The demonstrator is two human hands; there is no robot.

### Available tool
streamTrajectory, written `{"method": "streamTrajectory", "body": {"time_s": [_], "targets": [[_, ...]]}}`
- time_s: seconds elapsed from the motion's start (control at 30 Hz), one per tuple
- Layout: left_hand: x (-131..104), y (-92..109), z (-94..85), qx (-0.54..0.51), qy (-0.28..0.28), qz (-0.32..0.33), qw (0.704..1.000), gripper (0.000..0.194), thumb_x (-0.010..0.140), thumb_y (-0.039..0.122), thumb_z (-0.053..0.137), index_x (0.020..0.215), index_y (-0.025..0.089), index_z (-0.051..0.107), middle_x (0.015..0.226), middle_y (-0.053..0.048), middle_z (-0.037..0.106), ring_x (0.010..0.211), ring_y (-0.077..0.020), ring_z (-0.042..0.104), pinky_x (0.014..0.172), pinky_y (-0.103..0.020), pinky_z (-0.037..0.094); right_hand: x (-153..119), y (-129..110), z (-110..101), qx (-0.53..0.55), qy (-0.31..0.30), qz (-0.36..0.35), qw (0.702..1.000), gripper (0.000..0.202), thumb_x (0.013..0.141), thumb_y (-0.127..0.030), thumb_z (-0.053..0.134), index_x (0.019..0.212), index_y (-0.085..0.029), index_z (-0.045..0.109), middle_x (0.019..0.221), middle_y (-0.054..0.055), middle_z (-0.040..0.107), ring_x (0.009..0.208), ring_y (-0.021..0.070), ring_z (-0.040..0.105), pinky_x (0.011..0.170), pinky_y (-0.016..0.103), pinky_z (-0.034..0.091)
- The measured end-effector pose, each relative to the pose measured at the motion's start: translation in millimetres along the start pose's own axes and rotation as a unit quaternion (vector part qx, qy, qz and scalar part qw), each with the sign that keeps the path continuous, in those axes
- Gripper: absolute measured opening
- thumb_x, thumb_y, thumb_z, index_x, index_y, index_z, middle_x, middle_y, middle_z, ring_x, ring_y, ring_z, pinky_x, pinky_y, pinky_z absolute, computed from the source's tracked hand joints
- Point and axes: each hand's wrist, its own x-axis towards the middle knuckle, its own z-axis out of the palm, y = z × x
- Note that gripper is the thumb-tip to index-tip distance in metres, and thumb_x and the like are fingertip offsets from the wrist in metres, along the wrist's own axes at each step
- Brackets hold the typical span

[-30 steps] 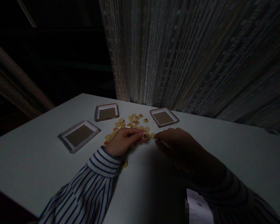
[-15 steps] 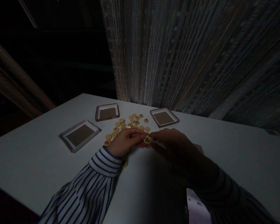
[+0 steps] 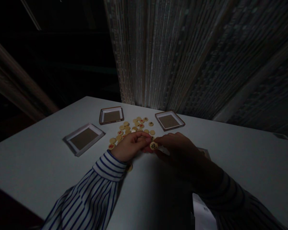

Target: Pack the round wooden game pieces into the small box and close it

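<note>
A round, pale wooden Chinese chess piece [image 3: 154, 146] with a black character faces me between my two hands. My right hand [image 3: 180, 150] pinches its right side between thumb and fingers. From the other side, my left hand [image 3: 132, 145] is closed, its thumb and fingertips at the piece's left edge. Just behind it the edge of another piece shows at the left fingertips. Beyond and left of my left hand lie several loose pieces [image 3: 127, 127], some blank side up, others with red or black characters. One more piece [image 3: 130, 168] lies partly hidden beside my left cuff.
Shallow trays stand on the white table [image 3: 144, 191]: a left one [image 3: 84, 139], a back-left one [image 3: 111, 115] and a back-right one [image 3: 170, 120]. Another tray [image 3: 206, 153] is mostly hidden by my right hand. A lit screen [image 3: 203, 212] lies under my right forearm. A curtain [image 3: 158, 64] hangs behind.
The chess piece in my hands has shifted slightly down and right, and its face has turned. The view has moved a little; the loose pieces look unchanged.
</note>
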Motion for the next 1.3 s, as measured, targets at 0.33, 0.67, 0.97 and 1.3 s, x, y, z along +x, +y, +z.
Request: {"method": "streamTrajectory", "body": {"time_s": [0.33, 0.67, 0.97, 1.3], "targets": [[-11, 36, -13.2, 0.066, 0.129, 0.113, 0.983, 0.029, 0.072, 0.032, 0.061, 0.093, 0.013, 0.057, 0.079, -0.004, 0.067, 0.068, -0.0134, 0.063, 0.067, -0.029, 0.05, -2, 4, 4, -0.039, 0.007, 0.024, 0.999, 0.017, 0.079, -0.03, 0.052, 0.086, -0.017, 0.061, 0.075, 0.005, 0.063, 0.068, 0.0163, 0.055, 0.061, 0.027, 0.033], [-13, 43, -79.8, 0.255, 0.24, 0.236, 0.906, 0.028, 0.077, 0.036, 0.054, 0.09, 0.012, 0.06, 0.079, -0.006, 0.065, 0.064, -0.0141, 0.061, 0.062, -0.028, 0.05, 4, -20, 8, 0.014, -0.093, 0.098, 0.991, 0.021, 0.084, -0.026, 0.045, 0.084, -0.018, 0.064, 0.081, 0.007, 0.064, 0.073, 0.0168, 0.059, 0.064, 0.027, 0.043], [-25, 21, -106.8, 0.51, 0.212, 0.243, 0.798, 0.031, 0.083, 0.035, 0.044, 0.099, 0.016, 0.063, 0.082, -0.005, 0.069, 0.063, -0.0144, 0.06, 0.062, -0.026, 0.047, 11, -36, 20, 0.032, -0.161, 0.127, 0.978, 0.02, 0.084, -0.025, 0.045, 0.083, -0.02, 0.064, 0.078, 0.004, 0.065, 0.068, 0.0137, 0.06, 0.058, 0.023, 0.044], [-24, 17, -105.5, 0.544, 0.155, 0.239, 0.789, 0.027, 0.083, 0.03, 0.043, 0.094, 0.016, 0.064, 0.087, -0.008, 0.068, 0.073, -0.018, 0.061, 0.068, -0.031, 0.046, 7, -32, 26, 0.004, -0.188, 0.113, 0.976, 0.024, 0.085, -0.026, 0.042, 0.079, -0.019, 0.064, 0.077, 0.005, 0.064, 0.064, 0.0134, 0.058, 0.058, 0.025, 0.043]]}}
